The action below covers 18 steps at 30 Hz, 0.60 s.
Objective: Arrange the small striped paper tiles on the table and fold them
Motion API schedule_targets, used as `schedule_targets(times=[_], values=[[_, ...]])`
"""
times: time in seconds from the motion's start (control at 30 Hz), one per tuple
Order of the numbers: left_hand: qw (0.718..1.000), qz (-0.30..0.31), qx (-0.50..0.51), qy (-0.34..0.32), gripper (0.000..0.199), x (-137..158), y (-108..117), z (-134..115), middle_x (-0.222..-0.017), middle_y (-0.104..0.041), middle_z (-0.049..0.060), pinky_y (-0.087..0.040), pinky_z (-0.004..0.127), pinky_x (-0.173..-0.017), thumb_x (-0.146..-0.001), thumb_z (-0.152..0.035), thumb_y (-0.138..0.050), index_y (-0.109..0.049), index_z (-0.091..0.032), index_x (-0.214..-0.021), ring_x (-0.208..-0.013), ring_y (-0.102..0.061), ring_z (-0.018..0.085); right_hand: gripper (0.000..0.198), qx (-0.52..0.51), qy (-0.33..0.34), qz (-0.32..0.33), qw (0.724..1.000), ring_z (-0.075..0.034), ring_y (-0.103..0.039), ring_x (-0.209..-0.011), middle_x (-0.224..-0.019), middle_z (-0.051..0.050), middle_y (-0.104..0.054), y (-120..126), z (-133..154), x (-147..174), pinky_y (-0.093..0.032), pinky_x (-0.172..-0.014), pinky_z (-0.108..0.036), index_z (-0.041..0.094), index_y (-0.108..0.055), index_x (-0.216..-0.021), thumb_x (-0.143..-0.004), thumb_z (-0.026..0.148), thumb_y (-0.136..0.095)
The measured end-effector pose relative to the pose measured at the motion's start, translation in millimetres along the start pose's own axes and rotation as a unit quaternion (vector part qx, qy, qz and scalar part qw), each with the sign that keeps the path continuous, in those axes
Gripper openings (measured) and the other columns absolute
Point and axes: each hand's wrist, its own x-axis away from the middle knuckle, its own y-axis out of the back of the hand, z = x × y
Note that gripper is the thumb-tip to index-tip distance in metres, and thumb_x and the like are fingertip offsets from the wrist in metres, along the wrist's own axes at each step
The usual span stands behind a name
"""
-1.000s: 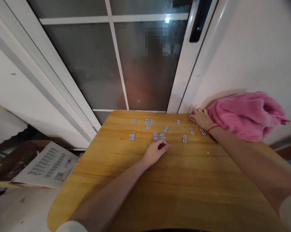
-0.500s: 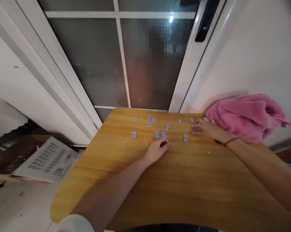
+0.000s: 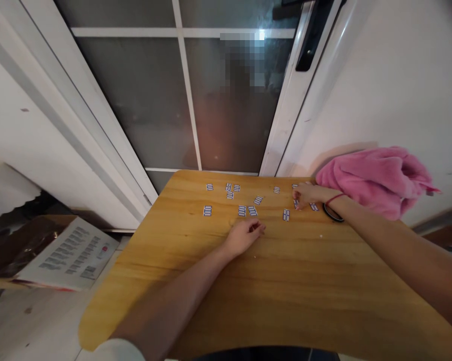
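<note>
Thirteen small blue-and-white cards (image 3: 207,210) counted, spread over the far half of one wooden table (image 3: 271,291). Left hand (image 3: 244,235): loosely curled, nearest two cards just beyond it; contents cannot be told. Right hand (image 3: 306,195): fingers bent down at one card, far right; hold cannot be told. One black ring (image 3: 333,213) by right wrist; one pink cloth (image 3: 376,180) beyond.

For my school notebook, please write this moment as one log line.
left hand: curled near printed piece | right hand: at another piece | pink cloth: beside right hand
</note>
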Motion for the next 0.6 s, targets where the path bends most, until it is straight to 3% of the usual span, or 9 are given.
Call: schedule_targets(times=[0.2, 0.6], values=[[1.0, 0.002, -0.01, -0.007, 0.027, 0.9, 0.0, -0.3, -0.067, -0.058, -0.001, -0.033, 0.022, -0.057, -0.084, -0.035, -0.043, -0.06, -0.017, -0.074, -0.062, -0.049, 0.012, 0.016, -0.057, -0.002, 0.091, 0.994, -0.021, -0.059, -0.066, -0.067, -0.005, -0.064, 5.6, 2.8, -3.1, -0.039, -0.056, -0.026, 0.016, -0.065, -0.061, -0.05, 0.025, -0.072], [1.0, -0.008, 0.001, -0.014, 0.024, -0.8, -1.8, 4.3, -0.065, -0.056, -0.002, -0.034, 0.022, -0.057, -0.083, -0.034, -0.045, -0.059, -0.017, -0.073, -0.061, -0.048, 0.012, 0.012, -0.13, 0.026, 0.085, 0.988, -0.019, -0.055, -0.066, -0.069, -0.004, -0.061, 14.1, 13.0, 21.1, -0.039, -0.057, -0.027, 0.018, -0.055, -0.064, -0.058, 0.028, -0.058]])
